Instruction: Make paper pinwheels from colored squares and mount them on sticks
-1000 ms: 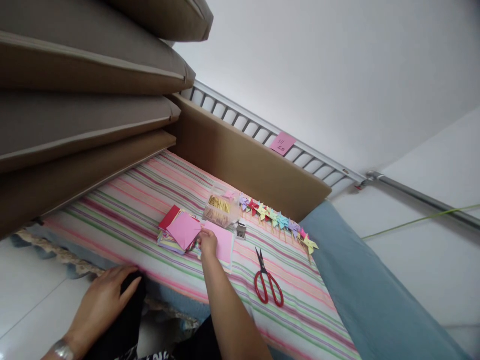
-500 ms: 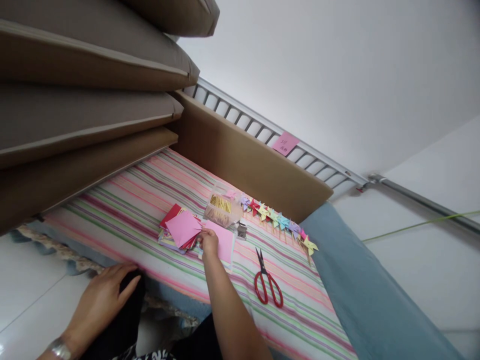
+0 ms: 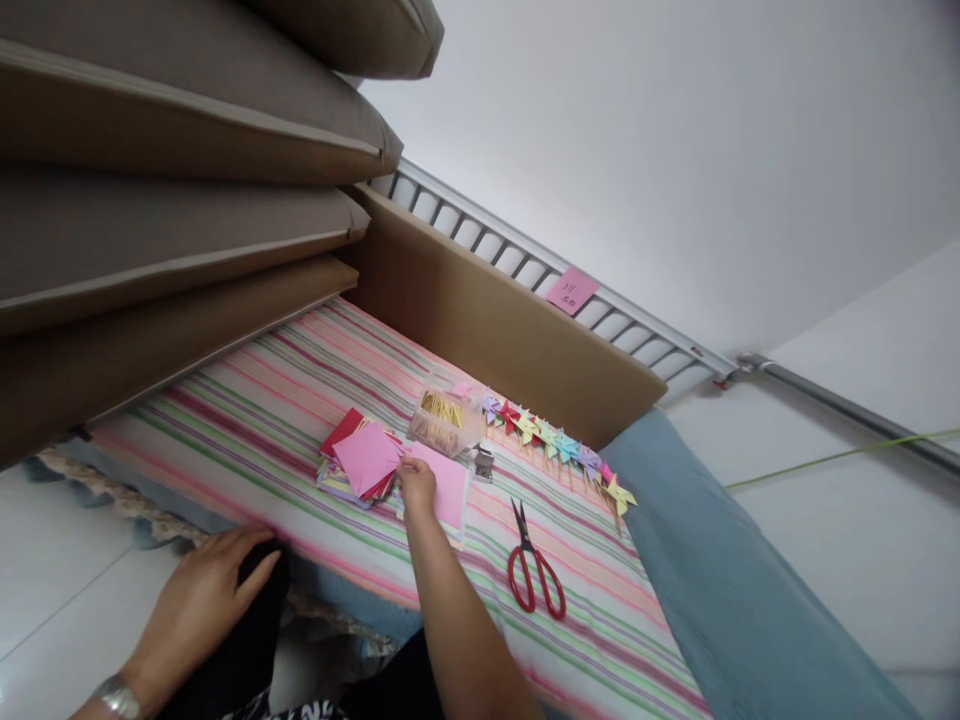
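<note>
My right hand (image 3: 418,484) pinches the right corner of pink paper squares (image 3: 367,458), which rest on a pile of coloured paper (image 3: 337,440). Under and beside that hand lies another pink sheet (image 3: 446,488). My left hand (image 3: 210,585) rests on my knee, fingers stretched and holding nothing. Just behind the papers is a clear box (image 3: 439,430) with gold twist ties in it. A small dark metallic item (image 3: 484,461), too small to name, sits by the box. Scissors with red handles (image 3: 535,575) lie to the right, blades slightly apart.
Several paper pinwheels on sticks (image 3: 555,440) line the back of the striped cloth (image 3: 247,440). Behind them stands a brown board (image 3: 495,300); a pink note (image 3: 572,290) hangs on the metal rail. Large cushions (image 3: 180,220) are stacked at left. Blue fabric (image 3: 720,560) covers the right side.
Almost nothing differs. My right hand stays at the corner of the pink paper, and the view has shifted very slightly. My left hand has not moved.
</note>
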Demonstrator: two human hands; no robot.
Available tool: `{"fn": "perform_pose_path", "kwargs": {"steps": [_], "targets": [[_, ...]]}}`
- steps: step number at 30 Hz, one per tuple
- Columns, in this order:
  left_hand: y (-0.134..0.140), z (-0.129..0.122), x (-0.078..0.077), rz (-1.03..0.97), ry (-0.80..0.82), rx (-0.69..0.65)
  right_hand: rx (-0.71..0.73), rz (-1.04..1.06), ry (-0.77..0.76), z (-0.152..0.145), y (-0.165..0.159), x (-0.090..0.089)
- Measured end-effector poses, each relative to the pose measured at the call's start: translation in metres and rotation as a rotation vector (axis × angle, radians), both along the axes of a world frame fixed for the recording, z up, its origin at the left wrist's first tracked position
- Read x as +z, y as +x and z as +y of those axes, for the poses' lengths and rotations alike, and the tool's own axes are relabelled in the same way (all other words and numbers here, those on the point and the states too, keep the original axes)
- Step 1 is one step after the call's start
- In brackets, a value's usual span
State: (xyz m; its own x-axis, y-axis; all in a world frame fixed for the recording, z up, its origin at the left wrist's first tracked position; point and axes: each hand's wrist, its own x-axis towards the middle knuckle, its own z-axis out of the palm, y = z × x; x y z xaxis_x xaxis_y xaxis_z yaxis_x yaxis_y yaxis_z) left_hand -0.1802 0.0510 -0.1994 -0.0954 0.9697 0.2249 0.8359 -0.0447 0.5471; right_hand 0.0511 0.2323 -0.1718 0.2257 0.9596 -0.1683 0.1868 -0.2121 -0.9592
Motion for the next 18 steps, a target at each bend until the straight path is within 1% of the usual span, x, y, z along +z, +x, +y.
{"fn": "perform_pose_path", "kwargs": {"steps": [4, 9, 14, 18], "targets": [[0.0006, 0.0001, 0.0007, 0.009, -0.007, 0.002, -0.005, -0.012, -0.078, -0.0003, -0.0027, 0.0044], [0.0008, 0.0008, 0.0008, -0.003, -0.018, 0.005, 0.002, -0.021, -0.111, -0.0003, -0.0049, 0.0089], [0.0002, 0.0011, 0.0005, -0.022, -0.011, -0.001, 0.017, -0.028, -0.082, -0.0006, -0.0068, 0.0100], [0.0003, 0.0006, -0.0007, -0.020, -0.015, -0.003, 0.035, -0.029, -0.010, -0.0007, -0.0068, 0.0102]]}}
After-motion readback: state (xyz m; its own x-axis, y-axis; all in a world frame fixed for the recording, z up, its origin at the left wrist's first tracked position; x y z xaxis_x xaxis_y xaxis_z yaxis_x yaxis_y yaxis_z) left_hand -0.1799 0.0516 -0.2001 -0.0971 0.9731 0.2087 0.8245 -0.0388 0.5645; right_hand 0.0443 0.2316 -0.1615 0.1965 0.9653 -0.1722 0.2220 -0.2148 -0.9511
